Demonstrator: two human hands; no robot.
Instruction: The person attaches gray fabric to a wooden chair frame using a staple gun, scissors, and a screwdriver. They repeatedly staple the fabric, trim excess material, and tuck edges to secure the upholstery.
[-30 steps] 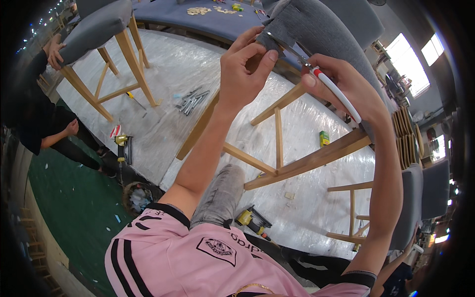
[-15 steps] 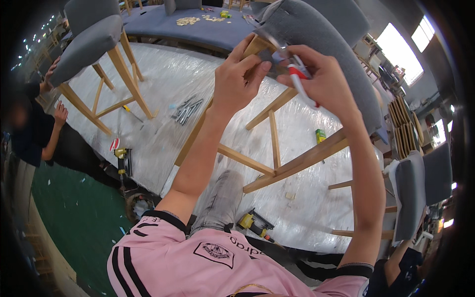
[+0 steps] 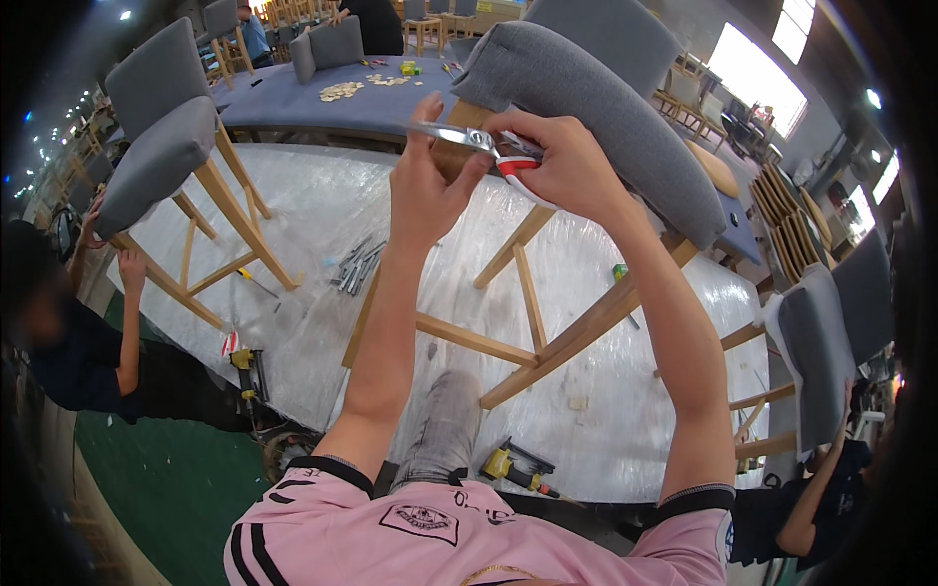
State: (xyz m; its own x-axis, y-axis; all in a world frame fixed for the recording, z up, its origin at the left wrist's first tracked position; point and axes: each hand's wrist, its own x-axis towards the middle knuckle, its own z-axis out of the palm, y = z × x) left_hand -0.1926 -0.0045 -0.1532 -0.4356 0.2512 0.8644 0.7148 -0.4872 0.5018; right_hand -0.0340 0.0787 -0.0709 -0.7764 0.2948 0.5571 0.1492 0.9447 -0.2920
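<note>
Scissors (image 3: 515, 168) with red and white handles are held in my right hand (image 3: 567, 166). Their silver blades point left, across the wooden leg top (image 3: 451, 154) of a grey upholstered high chair (image 3: 596, 117). A small dark grey piece (image 3: 520, 146) shows by my right fingers; I cannot tell if it is fabric. Beside that leg top is my left hand (image 3: 427, 186), its thumb and forefinger spread apart on either side of the blades. Whether its other fingers touch the wood is hidden. The chair's wooden legs and rails (image 3: 586, 337) slant toward me.
A plastic-covered surface (image 3: 322, 205) bears metal bolts or rods (image 3: 360, 266) and nail guns (image 3: 516, 467), (image 3: 246, 371). Another grey chair (image 3: 161, 146) stands left, beside a person (image 3: 83, 361). At right, a person (image 3: 816, 508) touches a chair (image 3: 816, 332). Behind is a blue-grey table (image 3: 283, 107).
My left thumb and forefinger have parted from their pinch on a dark piece. The scissors have swung so the blades point left. My view has shifted, showing more of the room behind.
</note>
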